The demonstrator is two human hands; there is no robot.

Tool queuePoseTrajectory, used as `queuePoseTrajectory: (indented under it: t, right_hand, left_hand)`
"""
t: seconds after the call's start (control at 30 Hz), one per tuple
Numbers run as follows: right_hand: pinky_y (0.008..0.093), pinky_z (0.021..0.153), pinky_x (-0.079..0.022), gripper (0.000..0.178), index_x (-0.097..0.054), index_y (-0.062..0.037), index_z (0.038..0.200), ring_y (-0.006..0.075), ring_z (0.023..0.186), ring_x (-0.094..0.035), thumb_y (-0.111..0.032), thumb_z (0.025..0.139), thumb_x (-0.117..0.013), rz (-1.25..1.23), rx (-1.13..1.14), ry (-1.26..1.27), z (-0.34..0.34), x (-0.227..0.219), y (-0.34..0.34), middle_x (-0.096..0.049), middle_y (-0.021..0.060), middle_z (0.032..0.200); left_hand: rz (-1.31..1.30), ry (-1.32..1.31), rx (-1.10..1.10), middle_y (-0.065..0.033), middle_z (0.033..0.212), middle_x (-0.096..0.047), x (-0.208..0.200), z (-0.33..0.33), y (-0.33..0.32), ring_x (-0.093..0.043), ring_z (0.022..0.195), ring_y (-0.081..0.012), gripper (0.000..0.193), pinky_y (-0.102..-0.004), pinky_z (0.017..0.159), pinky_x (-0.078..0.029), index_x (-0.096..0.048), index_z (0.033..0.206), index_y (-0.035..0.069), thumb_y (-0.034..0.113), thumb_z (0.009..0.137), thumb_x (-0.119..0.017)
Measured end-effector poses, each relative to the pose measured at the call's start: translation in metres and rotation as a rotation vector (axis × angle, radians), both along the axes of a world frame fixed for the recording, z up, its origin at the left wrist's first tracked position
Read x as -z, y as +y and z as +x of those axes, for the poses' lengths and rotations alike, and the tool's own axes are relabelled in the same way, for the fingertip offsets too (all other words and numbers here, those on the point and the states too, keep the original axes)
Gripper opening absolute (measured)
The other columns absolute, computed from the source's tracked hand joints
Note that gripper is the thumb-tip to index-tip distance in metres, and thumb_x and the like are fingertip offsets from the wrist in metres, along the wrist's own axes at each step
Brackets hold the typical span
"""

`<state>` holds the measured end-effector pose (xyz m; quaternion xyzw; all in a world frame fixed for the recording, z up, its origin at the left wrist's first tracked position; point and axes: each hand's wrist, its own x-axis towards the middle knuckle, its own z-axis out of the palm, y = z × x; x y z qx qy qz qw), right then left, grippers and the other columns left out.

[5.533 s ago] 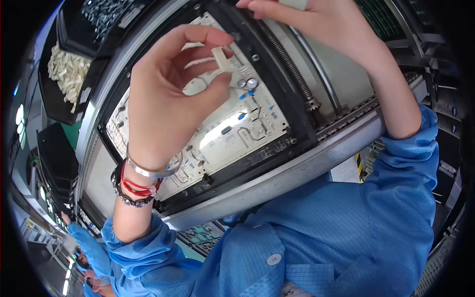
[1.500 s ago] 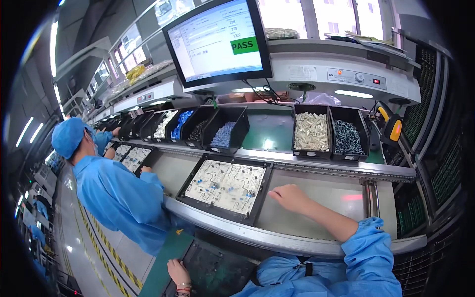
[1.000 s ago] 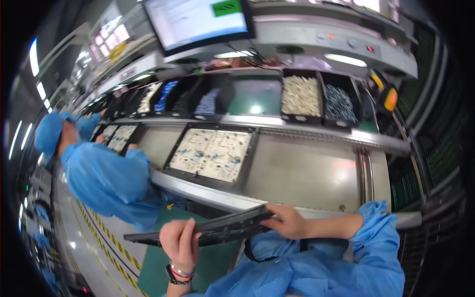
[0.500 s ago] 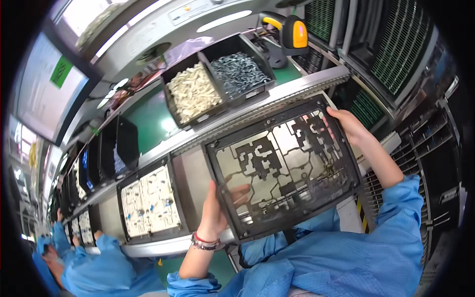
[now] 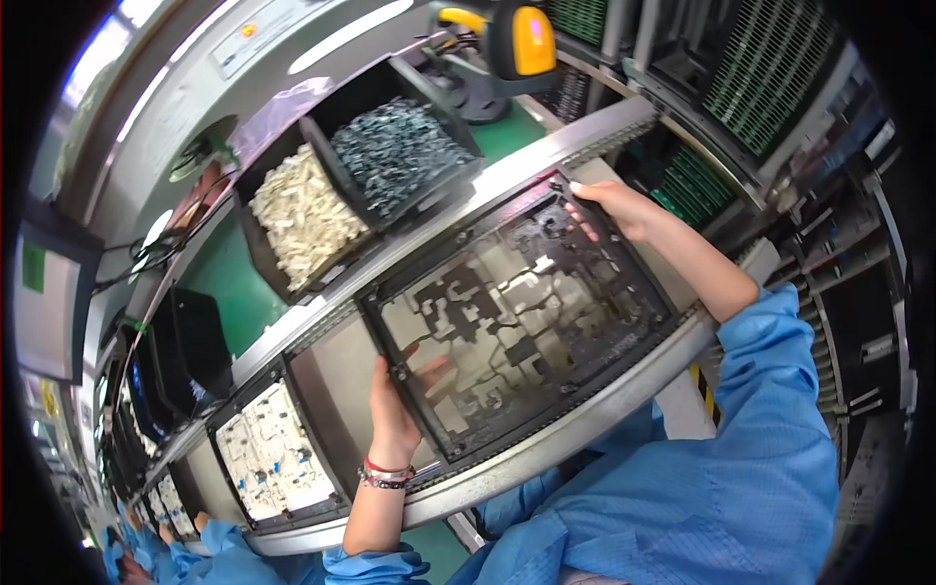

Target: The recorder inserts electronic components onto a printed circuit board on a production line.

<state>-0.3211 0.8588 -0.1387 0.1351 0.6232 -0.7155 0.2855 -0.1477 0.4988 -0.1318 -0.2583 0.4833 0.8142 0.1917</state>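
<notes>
A black rectangular pallet (image 5: 525, 356) with many cut-outs lies over the conveyor between its two rails. My left hand (image 5: 393, 414), with a red band and a beaded bracelet at the wrist, grips the pallet's left side; its fingers show through the openings from beneath. At the far right corner my right hand (image 5: 616, 207) holds the frame, thumb on top and fingertips seen through a gap. To the left on the same line sits another pallet with white circuit boards (image 5: 273, 448) bearing small blue parts.
Beyond the far rail stand a black bin of cream-coloured parts (image 5: 304, 219) and a black bin of dark blue-grey parts (image 5: 395, 151). A yellow and black handheld scanner (image 5: 522, 44) rests behind them. Green slotted racks (image 5: 770, 83) stand at right. Co-workers' blue sleeves (image 5: 219, 536) show at lower left.
The pallet has come down from a tilted hold overhanging the near rail to lie over the conveyor. Both hands kept their grip. The whole view has shifted, with the bins now further left.
</notes>
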Motion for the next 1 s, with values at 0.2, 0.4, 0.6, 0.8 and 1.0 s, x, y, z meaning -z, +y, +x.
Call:
queuePoseTrajectory:
  t: [0.2,0.4,0.6,0.8,1.0]
  right_hand:
    - [0.0411,0.087,-0.044,0.053,-0.044,0.0044,0.122,0.0376,0.1,-0.055,-0.035,0.088,-0.051,1.122,-0.012,0.602,0.034,-0.053,0.006,-0.056,0.0242,0.111]
    - [0.0277,0.075,-0.044,0.037,-0.044,0.0002,0.117,0.0157,0.086,-0.053,-0.005,0.083,-0.058,1.041,0.943,1.297,0.174,-0.123,0.098,-0.051,0.0109,0.109]
    - [0.0322,0.067,-0.047,0.059,-0.029,0.0031,0.125,0.0206,0.079,-0.054,-0.021,0.082,-0.062,1.628,1.378,0.702,0.252,-0.101,0.239,-0.048,0.0137,0.11]
    - [0.0487,0.073,-0.049,0.048,-0.038,0.0038,0.119,0.0455,0.084,-0.059,-0.024,0.082,-0.05,1.76,1.253,0.35,0.242,-0.087,0.285,-0.057,0.0284,0.1]
    - [0.051,0.073,-0.046,0.027,-0.045,0.0061,0.102,0.0466,0.084,-0.057,-0.015,0.084,-0.045,1.61,1.323,0.461,0.26,-0.09,0.266,-0.059,0.0298,0.088]
  left_hand:
    - [-0.02,-0.025,0.009,-0.0179,0.116,-0.057,0.007,-0.013,0.024,-0.057,0.103,-0.0257,0.059,-0.0419,0.089,-0.042,-0.046,0.123,0.009,0.055,0.09,-0.028]
    - [0.057,-0.04,0.079,-0.0113,0.123,-0.051,-0.02,-0.004,0.039,-0.052,0.109,-0.0231,0.062,-0.0409,0.096,-0.035,-0.045,0.125,0.01,0.058,0.086,-0.039]
    - [0.11,-0.066,0.14,-0.0053,0.117,-0.053,-0.016,-0.011,0.045,-0.052,0.109,-0.0173,0.059,-0.0353,0.092,-0.035,-0.049,0.122,0.012,0.056,0.084,-0.044]
    - [0.088,-0.045,0.105,-0.0037,0.111,-0.057,-0.017,-0.003,0.039,-0.055,0.102,-0.0171,0.059,-0.0336,0.087,-0.037,-0.05,0.12,0.01,0.057,0.084,-0.043]
    - [0.049,-0.031,0.107,-0.003,0.107,-0.057,-0.022,0.002,0.04,-0.056,0.099,-0.0165,0.061,-0.0314,0.086,-0.038,-0.05,0.121,0.01,0.058,0.084,-0.042]
